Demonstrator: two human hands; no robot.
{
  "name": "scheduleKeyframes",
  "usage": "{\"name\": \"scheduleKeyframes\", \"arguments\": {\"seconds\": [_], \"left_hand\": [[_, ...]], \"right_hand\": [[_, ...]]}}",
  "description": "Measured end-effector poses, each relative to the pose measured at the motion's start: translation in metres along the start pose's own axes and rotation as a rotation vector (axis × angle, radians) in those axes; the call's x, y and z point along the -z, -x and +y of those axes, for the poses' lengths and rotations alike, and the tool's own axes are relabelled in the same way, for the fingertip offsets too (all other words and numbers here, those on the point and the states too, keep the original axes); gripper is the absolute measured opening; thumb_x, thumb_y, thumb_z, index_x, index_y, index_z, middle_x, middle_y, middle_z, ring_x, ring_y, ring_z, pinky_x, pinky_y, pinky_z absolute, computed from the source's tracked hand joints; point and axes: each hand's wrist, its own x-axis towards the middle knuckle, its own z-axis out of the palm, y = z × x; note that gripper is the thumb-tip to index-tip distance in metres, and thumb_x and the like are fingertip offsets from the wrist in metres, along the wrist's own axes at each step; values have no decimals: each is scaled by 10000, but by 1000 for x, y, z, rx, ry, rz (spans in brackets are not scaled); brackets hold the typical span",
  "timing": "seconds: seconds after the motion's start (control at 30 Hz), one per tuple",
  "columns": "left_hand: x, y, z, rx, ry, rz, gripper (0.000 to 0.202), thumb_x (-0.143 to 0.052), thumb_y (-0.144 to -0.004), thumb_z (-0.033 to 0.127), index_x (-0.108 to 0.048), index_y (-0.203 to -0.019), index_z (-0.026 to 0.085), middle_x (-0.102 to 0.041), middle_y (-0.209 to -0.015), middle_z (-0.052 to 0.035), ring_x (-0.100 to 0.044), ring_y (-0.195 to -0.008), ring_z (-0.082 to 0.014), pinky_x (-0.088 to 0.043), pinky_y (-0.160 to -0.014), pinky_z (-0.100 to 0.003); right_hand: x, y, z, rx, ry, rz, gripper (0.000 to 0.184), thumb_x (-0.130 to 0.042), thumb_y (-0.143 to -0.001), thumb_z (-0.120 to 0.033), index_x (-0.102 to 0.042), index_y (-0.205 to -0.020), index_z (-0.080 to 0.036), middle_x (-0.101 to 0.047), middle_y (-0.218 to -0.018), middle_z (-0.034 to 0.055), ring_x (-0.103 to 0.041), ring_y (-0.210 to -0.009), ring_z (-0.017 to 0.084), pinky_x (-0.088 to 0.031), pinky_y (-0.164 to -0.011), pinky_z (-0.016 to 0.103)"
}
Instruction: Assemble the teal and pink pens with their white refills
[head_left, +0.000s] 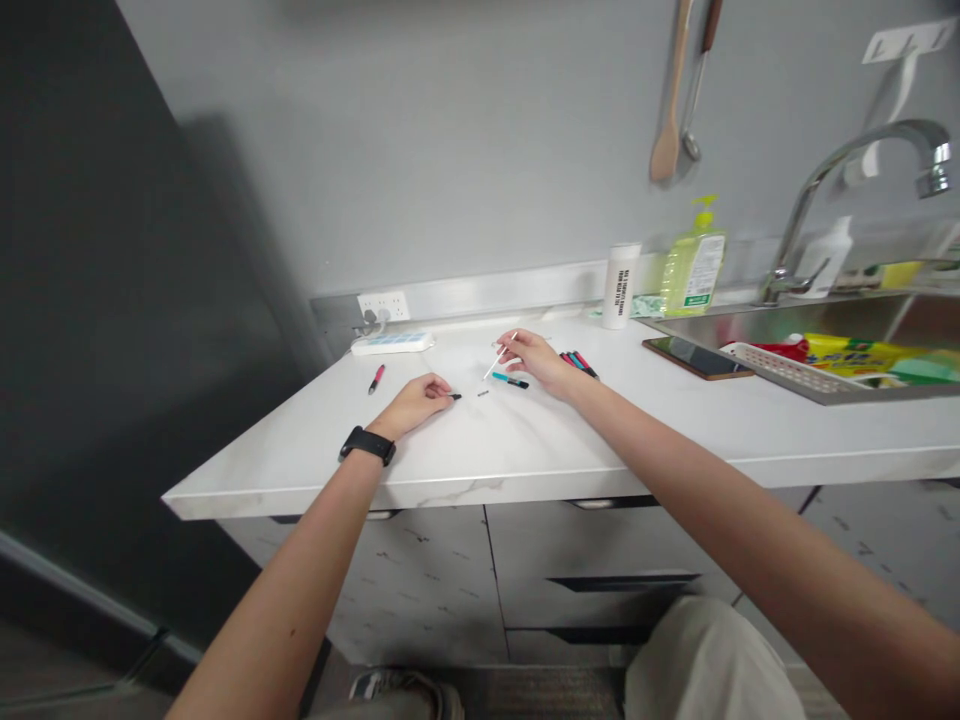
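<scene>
My left hand (415, 402), with a black watch on its wrist, rests on the white counter (525, 440) with its fingers curled round a small black piece, perhaps a pen cap (455, 397). My right hand (534, 358) pinches a thin white pen refill (501, 360) that slants down to the counter. A blue and black pen part (510, 380) lies just below that hand. A bundle of red, blue and black pens (579, 362) lies to the right of it.
A red pen (376, 379) and a white power strip (393, 343) lie at the back left. A white tube (621, 285), soap bottle (694, 262), phone (697, 357), faucet (840, 180) and sink with a basket (787, 367) are to the right.
</scene>
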Motion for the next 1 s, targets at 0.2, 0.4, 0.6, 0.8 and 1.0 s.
{"name": "scheduleKeyframes", "arguments": {"seconds": [0.2,0.4,0.6,0.8,1.0], "left_hand": [[-1,0,-2,-13,-7,-21,210,-689,-613,222,-581,-784,165,-596,-754,-9,-552,-723,-142,-446,-771,-317],[-5,3,0,-115,-189,-57,203,-658,-674,259,-566,-832,173,-564,-811,-28,-543,-770,-171,-443,-779,-328],[-11,5,22,-288,-662,-12,321,-493,-853,435,-551,-1016,164,-534,-1031,-95,-560,-907,-217,-419,-842,-352],[-10,-37,38,-460,-1126,32,372,-339,-937,368,-587,-1009,99,-596,-1043,-161,-569,-955,-253,-356,-861,-379],[-2,-68,21,-377,-899,135,399,-263,-917,271,-609,-783,124,-637,-808,-122,-562,-757,-209,-346,-713,-336]], "right_hand": [[-8,5,-6,12,95,3,43,-535,-845,-187,-563,-827,-159,-541,-686,-25,-517,-574,65,-417,-543,178],[-8,1,4,13,340,15,177,-523,-848,-207,-549,-1013,-150,-425,-520,-89,-390,-460,78,-319,-485,197],[-8,5,9,160,746,-63,170,-580,-807,-248,-557,-963,-186,-548,-626,-56,-496,-590,107,-388,-625,225],[-13,11,7,196,976,-232,100,-563,-824,-237,-630,-819,-162,-630,-705,13,-540,-642,123,-395,-656,231],[-15,11,11,207,997,-319,116,-539,-831,-157,-655,-838,-145,-645,-735,25,-560,-664,111,-405,-658,211]]}}
